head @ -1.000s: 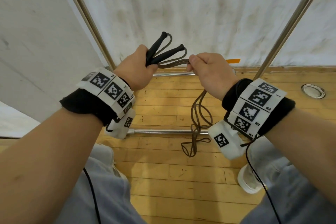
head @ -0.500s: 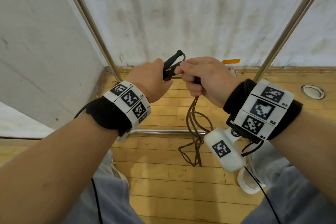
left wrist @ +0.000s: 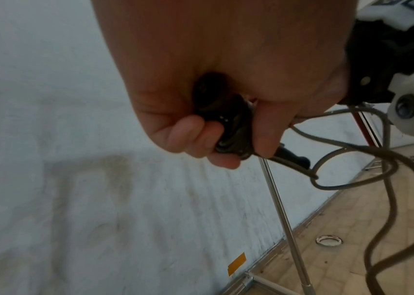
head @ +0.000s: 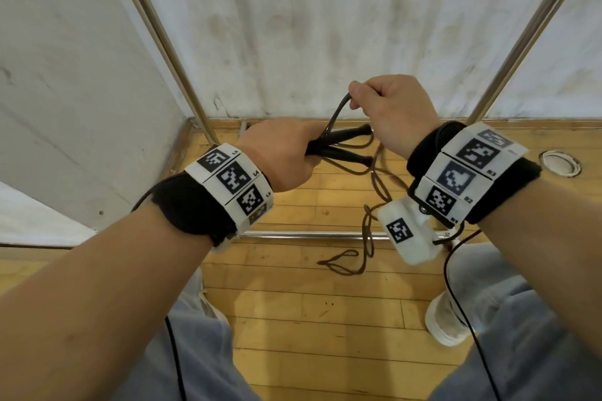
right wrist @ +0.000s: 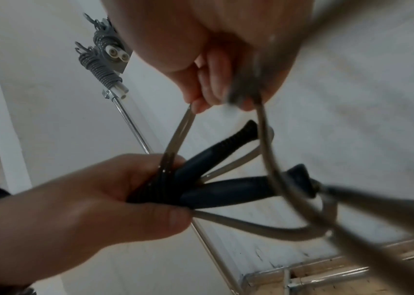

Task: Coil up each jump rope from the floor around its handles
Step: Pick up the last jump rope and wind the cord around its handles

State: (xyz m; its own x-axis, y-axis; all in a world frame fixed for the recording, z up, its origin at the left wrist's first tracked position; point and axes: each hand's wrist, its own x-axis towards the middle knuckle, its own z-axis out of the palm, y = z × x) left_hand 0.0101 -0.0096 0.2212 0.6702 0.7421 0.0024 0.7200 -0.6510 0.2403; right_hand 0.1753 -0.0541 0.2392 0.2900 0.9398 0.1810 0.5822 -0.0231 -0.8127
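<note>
— What has moved over the last second?

— The left hand [head: 280, 153] has dropped and turned, so the two black handles [head: 345, 148] that pointed up toward the wall now lie nearly level, tips pointing right. The right hand [head: 391, 114] has lifted above them and drawn the rope [head: 374, 192] up with it.

— Start with the big things. Where is all this?

— Over a wooden floor [head: 293, 312], in a corner of white walls [head: 325, 26], with slanted metal poles [head: 163, 39] either side and a metal bar [head: 303, 234] lying across the boards. Both forearms reach forward from the bottom corners, each with a black wrist band carrying white marker tiles.

— And the left hand's pose?

— Knuckles up, fist closed round the butt ends of both handles. In the left wrist view the fingers [left wrist: 195, 133] curl tight under the black ends, and the handles splay apart past the thumb.

— The right?

— Higher, just beside the left, back of the hand to the camera. Its fingertips [right wrist: 201, 99] pinch a bend of rope; one strand runs down from that pinch to the left fist, where it crosses the handles.

— Where is the remaining rope?

— It hangs between the wrists in loose loops, and its lowest loop rests on the floor just beyond the bar.
</note>
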